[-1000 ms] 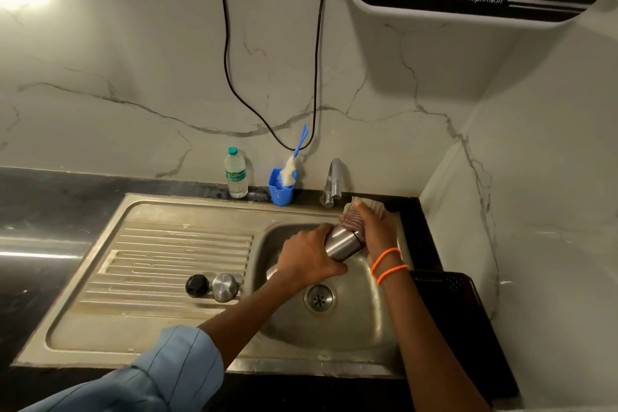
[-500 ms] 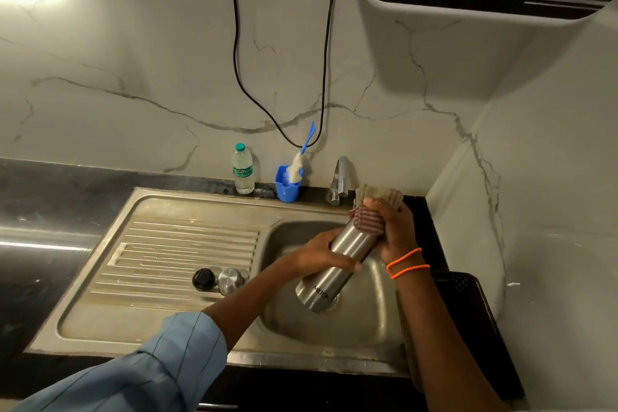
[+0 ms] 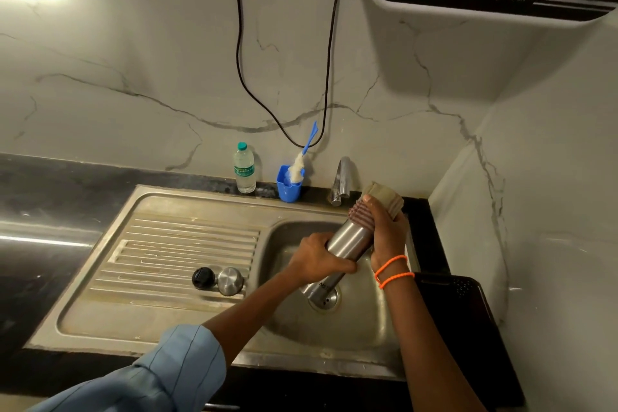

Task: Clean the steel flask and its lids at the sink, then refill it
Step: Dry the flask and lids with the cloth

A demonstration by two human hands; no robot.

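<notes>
- Cylindrical brushed-steel flask (image 3: 347,241) tilted over the steel sink basin (image 3: 374,324), mouth end up-right, base down-left above the drain; a bit lower than 0.5 s ago.
- Left hand (image 3: 317,259) wraps the flask's mid-body; grip has slid further down the barrel since the earlier frame.
- Right hand (image 3: 384,231) clutches a folded beige-and-maroon cloth (image 3: 381,197) over the flask's top, as before.
- Round black inner lid (image 3: 203,277) and domed steel cap (image 3: 229,281) sit touching on the ribbed drainboard (image 3: 160,251), unmoved.
- Clear plastic water bottle (image 3: 244,169), blue cup with brush (image 3: 289,187) and steel tap (image 3: 341,181) stand at the back of the dark worktop (image 3: 50,211).
</notes>
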